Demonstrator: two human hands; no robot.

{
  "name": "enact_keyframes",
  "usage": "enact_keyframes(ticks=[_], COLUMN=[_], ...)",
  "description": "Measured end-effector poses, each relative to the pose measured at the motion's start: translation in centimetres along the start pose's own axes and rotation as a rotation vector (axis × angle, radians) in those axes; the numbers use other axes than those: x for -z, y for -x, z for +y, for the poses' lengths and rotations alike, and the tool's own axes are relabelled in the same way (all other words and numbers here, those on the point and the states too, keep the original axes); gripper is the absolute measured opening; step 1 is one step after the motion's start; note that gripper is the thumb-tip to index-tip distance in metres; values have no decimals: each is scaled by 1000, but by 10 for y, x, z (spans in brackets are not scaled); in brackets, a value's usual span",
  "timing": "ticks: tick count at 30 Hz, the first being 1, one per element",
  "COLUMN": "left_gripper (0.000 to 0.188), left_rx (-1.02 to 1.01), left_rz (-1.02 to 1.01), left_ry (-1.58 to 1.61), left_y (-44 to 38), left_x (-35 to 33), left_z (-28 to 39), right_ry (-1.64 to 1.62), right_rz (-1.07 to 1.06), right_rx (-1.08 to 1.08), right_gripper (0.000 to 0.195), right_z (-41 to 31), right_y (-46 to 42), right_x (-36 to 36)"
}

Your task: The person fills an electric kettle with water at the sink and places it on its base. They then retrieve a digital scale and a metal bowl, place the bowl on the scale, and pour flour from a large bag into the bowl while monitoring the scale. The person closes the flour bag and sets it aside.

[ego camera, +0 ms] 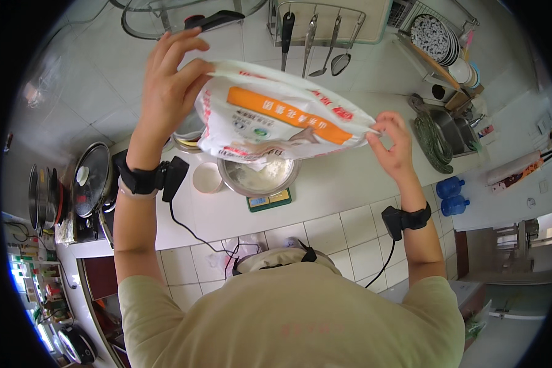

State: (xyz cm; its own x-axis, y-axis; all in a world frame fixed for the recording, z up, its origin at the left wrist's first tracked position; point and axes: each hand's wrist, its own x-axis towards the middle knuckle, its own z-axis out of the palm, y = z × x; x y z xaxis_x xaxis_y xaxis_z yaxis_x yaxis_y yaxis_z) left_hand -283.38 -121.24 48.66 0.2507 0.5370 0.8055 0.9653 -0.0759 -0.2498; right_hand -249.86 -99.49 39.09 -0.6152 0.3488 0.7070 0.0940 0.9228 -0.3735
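A white plastic flour bag (267, 115) with an orange band and printed writing is stretched between my hands, above the counter. My left hand (172, 78) pinches its upper left corner between thumb and fingers. At the other end, my right hand (392, 142) grips the right corner. Below the bag sits a round metal bowl (232, 181) with white flour (276, 172) in it; the bag hides the bowl's far side. The bowl rests on a green kitchen scale (270, 201). To its left stands a small white cup (207, 178).
A lidded pan (91, 179) stands on the stove at the left. Utensils hang from a wall rack (322, 43) at the back. To the right are a steel sink (448, 131), a green coiled hose-like bundle (430, 138) and a shelf of stacked plates (432, 39). Blue water jugs (453, 198) lie beyond the counter.
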Motion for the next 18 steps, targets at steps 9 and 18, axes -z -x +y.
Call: enact_keyframes(ticks=[9, 18], left_gripper=[36, 49], left_rx=[-69, 1325], left_rz=[-44, 174], left_ry=[80, 514], left_y=[-32, 231], left_x=[-6, -87], left_z=[18, -36], right_ry=[-144, -308], right_rz=[-79, 112], right_rx=[-263, -294], right_gripper=[20, 17], right_z=[-50, -29], right_y=[-59, -66], right_x=[-46, -33])
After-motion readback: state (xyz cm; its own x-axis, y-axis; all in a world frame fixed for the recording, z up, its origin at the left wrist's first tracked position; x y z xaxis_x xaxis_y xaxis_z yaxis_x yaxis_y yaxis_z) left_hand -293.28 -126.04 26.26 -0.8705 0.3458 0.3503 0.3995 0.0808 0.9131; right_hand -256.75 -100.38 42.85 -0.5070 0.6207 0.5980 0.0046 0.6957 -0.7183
